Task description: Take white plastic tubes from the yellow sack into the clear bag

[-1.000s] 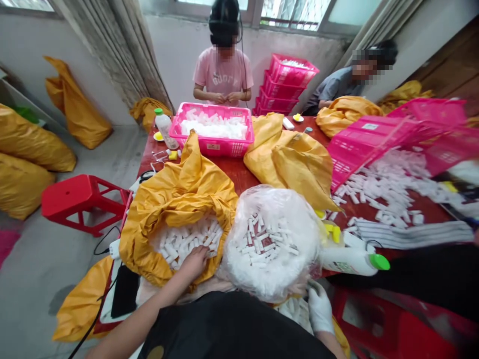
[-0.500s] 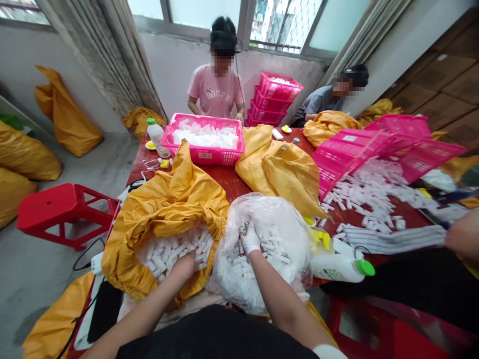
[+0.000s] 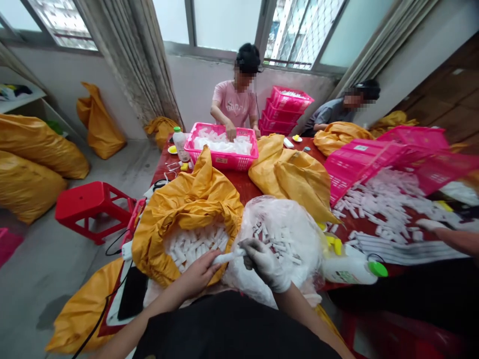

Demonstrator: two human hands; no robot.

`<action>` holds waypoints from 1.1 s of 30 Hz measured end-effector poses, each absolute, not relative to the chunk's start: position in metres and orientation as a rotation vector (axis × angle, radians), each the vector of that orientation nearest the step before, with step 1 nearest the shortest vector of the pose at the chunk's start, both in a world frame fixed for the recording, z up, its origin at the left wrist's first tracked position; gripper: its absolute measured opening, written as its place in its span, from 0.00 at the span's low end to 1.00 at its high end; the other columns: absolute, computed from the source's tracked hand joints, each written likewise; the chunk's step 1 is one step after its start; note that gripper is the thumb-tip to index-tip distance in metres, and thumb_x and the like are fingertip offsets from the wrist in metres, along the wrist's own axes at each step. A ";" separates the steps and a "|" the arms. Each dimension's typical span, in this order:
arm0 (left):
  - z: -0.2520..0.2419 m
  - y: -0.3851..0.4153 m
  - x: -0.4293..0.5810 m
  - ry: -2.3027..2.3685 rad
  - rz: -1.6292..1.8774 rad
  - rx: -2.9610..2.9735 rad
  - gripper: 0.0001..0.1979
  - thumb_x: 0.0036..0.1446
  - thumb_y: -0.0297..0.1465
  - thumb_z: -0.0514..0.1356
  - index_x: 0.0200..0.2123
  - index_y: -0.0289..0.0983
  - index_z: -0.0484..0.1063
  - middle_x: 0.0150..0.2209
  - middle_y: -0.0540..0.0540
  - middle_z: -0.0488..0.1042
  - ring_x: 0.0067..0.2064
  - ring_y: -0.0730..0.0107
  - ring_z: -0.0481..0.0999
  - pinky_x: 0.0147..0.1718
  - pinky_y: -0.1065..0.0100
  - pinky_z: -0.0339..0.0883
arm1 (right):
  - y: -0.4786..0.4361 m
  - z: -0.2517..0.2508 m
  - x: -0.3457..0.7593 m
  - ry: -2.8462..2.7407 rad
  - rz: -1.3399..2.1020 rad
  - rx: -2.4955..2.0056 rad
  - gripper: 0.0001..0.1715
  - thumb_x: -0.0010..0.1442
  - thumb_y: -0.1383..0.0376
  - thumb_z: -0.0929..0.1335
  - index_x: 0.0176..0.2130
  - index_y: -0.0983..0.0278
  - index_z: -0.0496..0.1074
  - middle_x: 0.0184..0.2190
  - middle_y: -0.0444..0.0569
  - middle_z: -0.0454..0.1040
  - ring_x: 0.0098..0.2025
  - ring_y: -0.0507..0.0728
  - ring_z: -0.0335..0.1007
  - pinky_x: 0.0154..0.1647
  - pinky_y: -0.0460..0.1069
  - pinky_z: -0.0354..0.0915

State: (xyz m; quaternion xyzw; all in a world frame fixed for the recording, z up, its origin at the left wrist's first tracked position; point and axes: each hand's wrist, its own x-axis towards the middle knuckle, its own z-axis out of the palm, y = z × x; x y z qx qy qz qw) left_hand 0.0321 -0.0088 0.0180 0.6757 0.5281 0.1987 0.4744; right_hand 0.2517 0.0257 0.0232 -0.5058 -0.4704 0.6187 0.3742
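Observation:
My right hand [image 3: 265, 265], in a white glove, is shut on a white stick-shaped piece [image 3: 228, 257] above a transparent plastic bag [image 3: 288, 224] full of similar pieces. My bare left hand [image 3: 198, 280] lies open at the mouth of a yellow woven sack [image 3: 187, 199], its fingertips right by the piece's far end. Whether they touch it, I cannot tell. The sack holds a heap of white pieces [image 3: 194, 247].
On the red table [image 3: 239, 187], tipped pink baskets [image 3: 359, 167] spill white pieces. A white bottle with a green cap [image 3: 352, 271] lies nearby. A co-worker's hands work in a pink basket [image 3: 220, 154]; another person's forearm [image 3: 445, 237] reaches in at right. A red stool [image 3: 93, 209] stands on the floor.
My right hand has come out of the bag and moved left, now gripping a white piece. My left hand has risen from the pieces in the sack. The view has tilted upward.

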 end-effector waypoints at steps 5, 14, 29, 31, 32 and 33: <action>0.018 -0.015 0.039 1.126 0.449 1.705 0.19 0.61 0.38 0.50 0.51 0.38 0.68 0.48 0.43 0.74 0.50 0.61 0.71 0.52 0.64 0.63 | 0.020 0.056 0.240 -1.565 1.499 -1.200 0.05 0.50 0.63 0.72 0.28 0.63 0.74 0.25 0.44 0.70 0.29 0.52 0.64 0.34 0.48 0.63; 0.035 -0.019 0.046 1.087 0.586 1.666 0.21 0.60 0.44 0.51 0.46 0.34 0.69 0.41 0.43 0.75 0.42 0.61 0.72 0.43 0.66 0.65 | 0.002 0.050 0.205 -0.938 1.283 -1.044 0.16 0.48 0.63 0.72 0.38 0.60 0.69 0.28 0.40 0.68 0.18 0.45 0.60 0.19 0.44 0.59; 0.029 -0.034 0.050 0.620 0.538 0.772 0.28 0.47 0.58 0.55 0.30 0.37 0.61 0.14 0.61 0.52 0.14 0.82 0.46 0.13 0.75 0.40 | -0.017 0.042 0.199 -0.689 1.446 -1.138 0.22 0.41 0.53 0.76 0.33 0.63 0.71 0.17 0.37 0.65 0.15 0.45 0.56 0.16 0.43 0.54; 0.029 -0.037 0.047 0.582 0.509 0.672 0.27 0.48 0.57 0.56 0.30 0.37 0.61 0.13 0.62 0.50 0.13 0.83 0.42 0.12 0.75 0.36 | -0.022 0.040 0.194 -0.686 1.461 -1.132 0.22 0.43 0.52 0.75 0.33 0.62 0.71 0.17 0.37 0.65 0.16 0.46 0.57 0.17 0.43 0.55; 0.029 -0.039 0.046 0.569 0.515 0.624 0.26 0.48 0.56 0.56 0.30 0.37 0.61 0.13 0.62 0.49 0.13 0.83 0.41 0.12 0.75 0.34 | -0.024 0.038 0.191 -0.692 1.455 -1.143 0.21 0.44 0.52 0.75 0.34 0.62 0.71 0.18 0.38 0.66 0.16 0.46 0.58 0.17 0.44 0.56; 0.028 -0.041 0.045 0.562 0.533 0.586 0.25 0.49 0.55 0.57 0.30 0.37 0.62 0.13 0.62 0.49 0.13 0.83 0.40 0.13 0.74 0.33 | -0.026 0.035 0.188 -0.704 1.435 -1.162 0.21 0.45 0.52 0.75 0.35 0.61 0.72 0.19 0.39 0.68 0.17 0.47 0.59 0.18 0.44 0.57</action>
